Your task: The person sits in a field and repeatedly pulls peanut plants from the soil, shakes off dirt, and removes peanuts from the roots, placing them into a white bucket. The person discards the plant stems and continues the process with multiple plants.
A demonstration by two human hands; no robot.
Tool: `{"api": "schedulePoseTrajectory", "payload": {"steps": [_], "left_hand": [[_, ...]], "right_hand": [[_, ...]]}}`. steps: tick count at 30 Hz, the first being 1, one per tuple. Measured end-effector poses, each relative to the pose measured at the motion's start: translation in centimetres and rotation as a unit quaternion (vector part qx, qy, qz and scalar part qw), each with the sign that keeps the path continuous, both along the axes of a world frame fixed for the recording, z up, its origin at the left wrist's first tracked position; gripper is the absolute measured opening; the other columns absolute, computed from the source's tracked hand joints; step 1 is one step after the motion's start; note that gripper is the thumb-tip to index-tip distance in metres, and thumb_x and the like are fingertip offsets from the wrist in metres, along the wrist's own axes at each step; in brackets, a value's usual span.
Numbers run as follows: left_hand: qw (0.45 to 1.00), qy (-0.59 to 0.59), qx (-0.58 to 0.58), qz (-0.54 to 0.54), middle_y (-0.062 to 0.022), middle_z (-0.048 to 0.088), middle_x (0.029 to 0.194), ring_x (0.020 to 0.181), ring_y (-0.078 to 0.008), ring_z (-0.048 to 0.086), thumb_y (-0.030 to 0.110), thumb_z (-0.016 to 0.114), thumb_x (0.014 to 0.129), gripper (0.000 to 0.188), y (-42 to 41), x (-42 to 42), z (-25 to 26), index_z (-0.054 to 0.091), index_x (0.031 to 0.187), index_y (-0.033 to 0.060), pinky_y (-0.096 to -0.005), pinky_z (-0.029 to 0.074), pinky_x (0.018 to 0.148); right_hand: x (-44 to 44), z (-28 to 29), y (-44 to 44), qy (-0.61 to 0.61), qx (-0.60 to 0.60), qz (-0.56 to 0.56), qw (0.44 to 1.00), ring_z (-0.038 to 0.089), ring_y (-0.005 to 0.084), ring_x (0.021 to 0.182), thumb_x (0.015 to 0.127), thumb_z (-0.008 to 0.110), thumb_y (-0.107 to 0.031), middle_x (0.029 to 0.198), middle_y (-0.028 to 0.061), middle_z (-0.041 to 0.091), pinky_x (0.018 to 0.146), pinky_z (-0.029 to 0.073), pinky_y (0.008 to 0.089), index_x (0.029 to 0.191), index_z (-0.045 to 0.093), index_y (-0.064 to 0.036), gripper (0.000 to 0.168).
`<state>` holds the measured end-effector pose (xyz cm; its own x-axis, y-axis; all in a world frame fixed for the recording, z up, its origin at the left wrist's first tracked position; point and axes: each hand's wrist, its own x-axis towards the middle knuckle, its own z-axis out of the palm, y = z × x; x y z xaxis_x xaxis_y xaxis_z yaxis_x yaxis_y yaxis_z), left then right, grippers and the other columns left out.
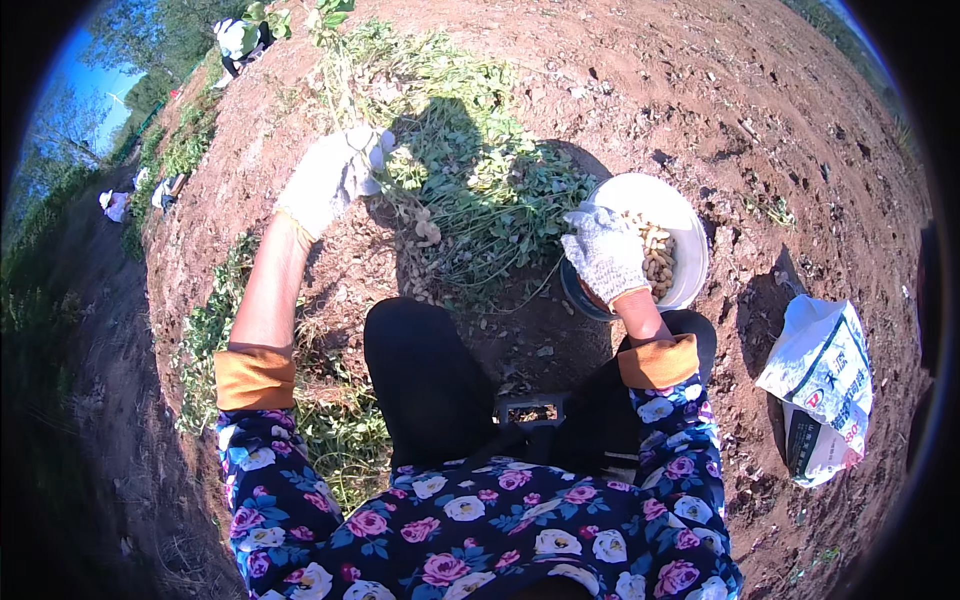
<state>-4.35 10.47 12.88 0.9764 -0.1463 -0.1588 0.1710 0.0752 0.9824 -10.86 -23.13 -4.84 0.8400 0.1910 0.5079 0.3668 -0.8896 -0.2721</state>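
My left hand (337, 176), in a white knit glove, is closed around the stems of a peanut plant (341, 82). The leafy end of that plant stands up above the glove. Pale peanut pods (427, 226) show just below and right of this hand, beside the roots. My right hand (607, 247), also gloved, is over the left part of a white bucket (691, 259). Its palm faces down, so what lies under the fingers is hidden. Loose peanuts (658, 259) cover part of the bucket's bottom.
A heap of pulled peanut plants (487, 180) lies ahead on brown soil (720, 97). A printed white sack (821, 390) stands at right. More plants (337, 435) lie by my left leg. A person (238, 41) bends over far left, and other people (114, 204) are farther off.
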Motion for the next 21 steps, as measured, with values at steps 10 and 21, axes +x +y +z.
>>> {"api": "schedulePoseTrajectory", "payload": {"steps": [10, 21], "left_hand": [[0.991, -0.017, -0.006, -0.131, 0.0013, 0.059, 0.074, 0.059, -0.0071, 0.052, 0.03, 0.052, 0.096, 0.032, -8.3, -1.0, -6.0, 0.063, 0.105, 0.0004, -0.0186, 0.042, 0.052], [0.945, 0.069, -0.223, -0.227, -0.0206, 0.045, 0.137, 0.121, -0.0298, 0.05, 0.067, 0.044, 0.087, 0.084, -11.5, -1.9, -15.8, 0.032, 0.142, 0.0052, -0.0404, 0.048, 0.093]], "right_hand": [[-1.5, 2.3, 3.2, 0.452, 0.617, 0.348, 0.543, 0.049, 0.0162, 0.113, 0.092, 0.061, -0.024, 0.13, 0.0101, 0.048, 0.092, 0.045, 0.0305, 0.146, 0.024, -0.003, 0.069], [-1.0, 2.2, 3.3, 0.52, 0.635, 0.255, 0.511, 0.049, 0.0063, 0.058, 0.093, 0.058, -0.024, 0.078, 0.0055, 0.06, 0.047, 0.036, 0.0192, 0.1, 0.06, -0.005, 0.02]]}}
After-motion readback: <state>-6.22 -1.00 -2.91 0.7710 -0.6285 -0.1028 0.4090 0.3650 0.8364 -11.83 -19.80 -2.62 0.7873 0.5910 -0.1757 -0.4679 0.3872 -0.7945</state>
